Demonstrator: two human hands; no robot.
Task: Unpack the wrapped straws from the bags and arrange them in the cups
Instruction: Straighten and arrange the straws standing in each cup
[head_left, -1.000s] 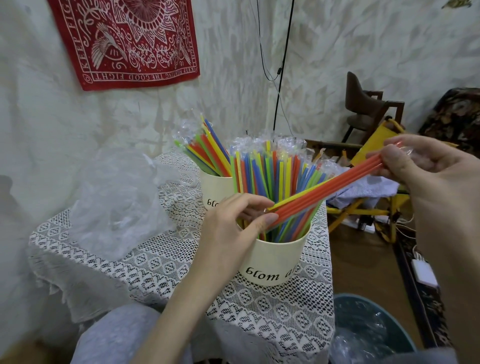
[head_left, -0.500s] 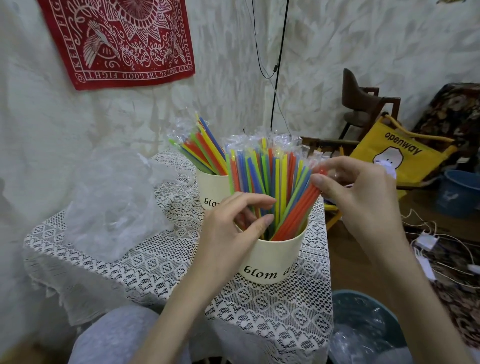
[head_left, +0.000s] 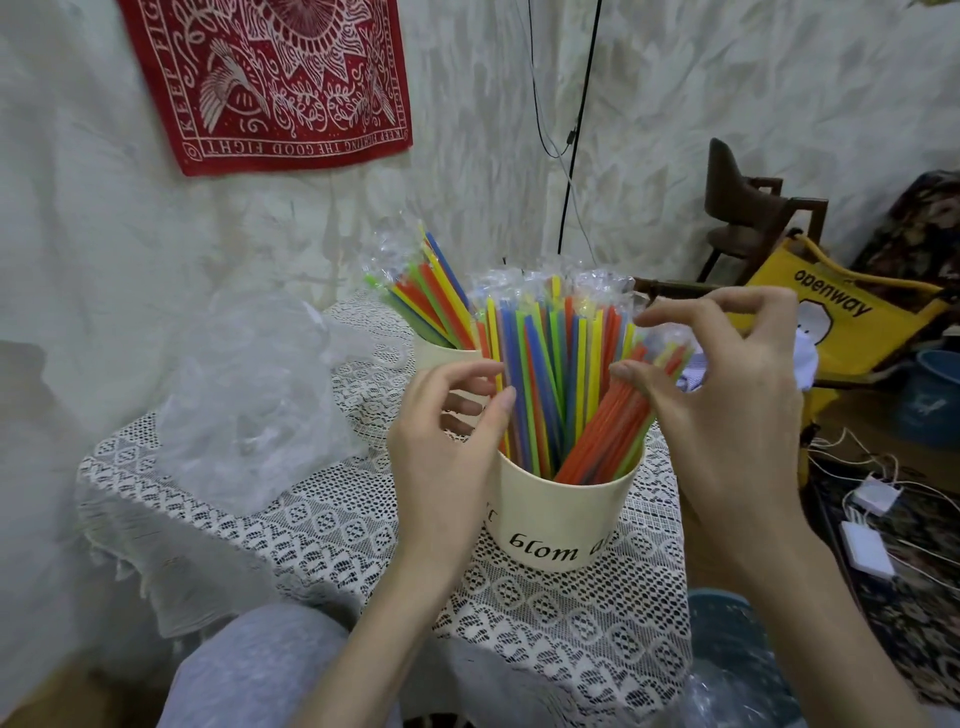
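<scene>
Lace-covered table (head_left: 322, 525) holds both cups; the near cup (head_left: 561, 525) is packed with wrapped straws (head_left: 550, 374). My left hand (head_left: 441, 457) curls loosely beside them, gripping nothing, while my right hand (head_left: 727, 415) pinches the leaning orange bundle (head_left: 602, 431). Next I judge it needs tucking upright.

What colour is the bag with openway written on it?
The openway bag is yellow with black lettering, seen in the head view.
</scene>
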